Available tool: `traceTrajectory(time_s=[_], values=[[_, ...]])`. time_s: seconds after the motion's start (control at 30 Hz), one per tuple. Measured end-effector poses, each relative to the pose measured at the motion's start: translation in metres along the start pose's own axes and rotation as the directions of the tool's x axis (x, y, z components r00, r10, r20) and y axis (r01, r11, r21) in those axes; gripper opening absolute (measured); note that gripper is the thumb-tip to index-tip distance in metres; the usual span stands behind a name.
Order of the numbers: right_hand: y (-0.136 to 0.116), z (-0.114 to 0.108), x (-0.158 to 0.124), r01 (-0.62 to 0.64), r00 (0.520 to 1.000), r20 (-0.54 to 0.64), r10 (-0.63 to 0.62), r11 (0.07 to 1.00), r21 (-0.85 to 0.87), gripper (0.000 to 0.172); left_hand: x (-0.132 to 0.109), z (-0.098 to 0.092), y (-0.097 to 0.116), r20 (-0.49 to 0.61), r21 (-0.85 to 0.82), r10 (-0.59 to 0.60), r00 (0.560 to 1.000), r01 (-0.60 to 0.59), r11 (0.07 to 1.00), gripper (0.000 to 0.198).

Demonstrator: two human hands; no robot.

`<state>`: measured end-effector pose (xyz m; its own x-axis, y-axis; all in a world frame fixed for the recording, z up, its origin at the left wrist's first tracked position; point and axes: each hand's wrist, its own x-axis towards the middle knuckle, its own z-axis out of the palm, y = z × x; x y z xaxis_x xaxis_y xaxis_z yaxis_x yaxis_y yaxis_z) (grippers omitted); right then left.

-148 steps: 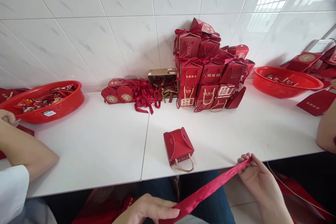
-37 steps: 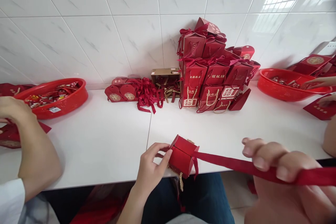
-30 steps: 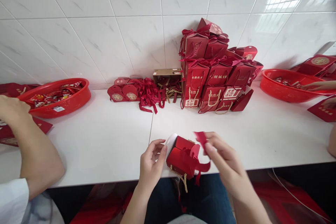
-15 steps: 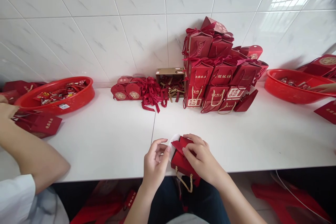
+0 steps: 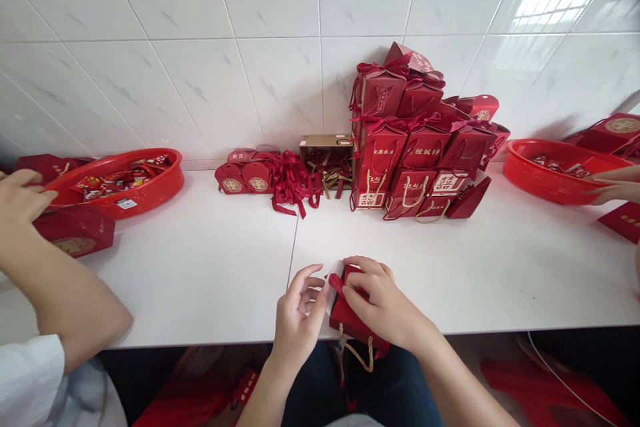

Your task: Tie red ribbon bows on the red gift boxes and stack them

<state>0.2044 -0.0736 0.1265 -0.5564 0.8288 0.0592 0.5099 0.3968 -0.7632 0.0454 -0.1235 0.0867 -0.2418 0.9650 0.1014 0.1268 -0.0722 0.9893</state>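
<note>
Along the white table [image 5: 225, 267], the box [image 5: 346, 312] was judged light, creasable, best held by edges; ribbon [image 5: 336, 282] was pinched by right hand [image 5: 377, 293], flap [image 5: 337, 268] steadied by half-open left hand [image 5: 300, 310].

Both hands [image 5: 300, 312] touch a red box [image 5: 349, 320], the right pinching red ribbon [image 5: 336, 283].

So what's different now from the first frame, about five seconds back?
The red box has come toward the person, to the table's front edge. The left hand let go of the ribbon and took hold of the box's raised flap. The right hand brought its ribbon end leftward to that flap. Unchanged: box stack, ribbon pile.
</note>
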Motion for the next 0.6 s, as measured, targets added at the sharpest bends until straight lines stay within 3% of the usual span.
traceTrajectory(time_s=[0.4,0.5,0.6], values=[[-0.001,0.001,0.0,0.045,0.999,-0.006,-0.046,0.997,-0.069,0.026,-0.001,-0.001,-0.006,0.032,0.035,-0.019,0.999,0.018,0.999,0.031],[0.0,0.001,-0.002,0.017,0.998,-0.053,-0.021,0.997,-0.071,0.026,-0.001,-0.003,-0.005,0.016,0.055,-0.05,0.999,0.049,0.997,0.036],[0.009,-0.001,-0.009,-0.055,0.986,-0.16,0.052,0.998,-0.014,0.023,0.003,-0.021,-0.012,-0.054,0.122,-0.109,0.993,0.115,0.986,0.041]])
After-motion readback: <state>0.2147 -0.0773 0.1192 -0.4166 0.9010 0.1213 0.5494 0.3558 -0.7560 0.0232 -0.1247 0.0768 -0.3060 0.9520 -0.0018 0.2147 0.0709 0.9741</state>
